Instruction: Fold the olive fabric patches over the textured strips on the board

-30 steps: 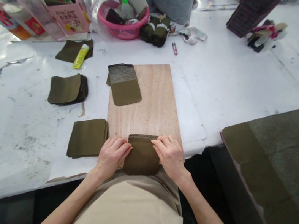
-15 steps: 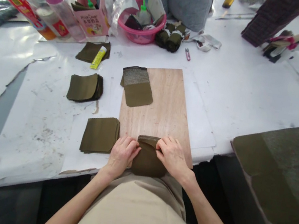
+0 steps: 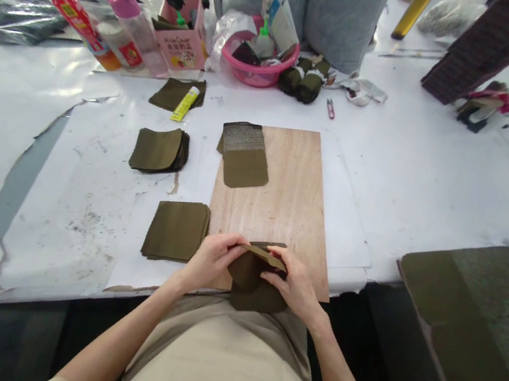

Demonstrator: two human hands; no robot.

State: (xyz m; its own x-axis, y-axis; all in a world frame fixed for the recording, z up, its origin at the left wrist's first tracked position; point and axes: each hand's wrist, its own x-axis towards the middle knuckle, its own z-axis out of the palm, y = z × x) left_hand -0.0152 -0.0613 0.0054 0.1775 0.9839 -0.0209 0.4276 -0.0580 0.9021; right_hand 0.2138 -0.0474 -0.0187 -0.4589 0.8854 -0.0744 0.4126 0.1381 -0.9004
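Between my hands, an olive fabric piece (image 3: 246, 269) is raised at its top edge above another olive piece (image 3: 259, 301) at the near edge of a wooden board (image 3: 294, 191). My left hand (image 3: 216, 256) pinches the raised piece's upper left corner. On its right side, my right hand (image 3: 291, 279) grips the same edge between thumb and fingers. A squared stack of olive fabric pieces (image 3: 176, 230) lies left of my left hand. On the board's far left rests an olive piece with a grey speckled band (image 3: 245, 157).
A second fabric stack (image 3: 158, 150) and a yellow tube (image 3: 185, 104) lie farther left. Along the back stand bottles, a pink box (image 3: 182, 43) and a pink basin (image 3: 258, 73). Small thread snips (image 3: 330, 109) lie behind the board. Larger olive fabric (image 3: 470, 334) is at right.
My hands have lifted the fabric piece's upper edge, which lay nearly flat before, so it now stands away from the piece beneath. The camera view has shifted slightly.
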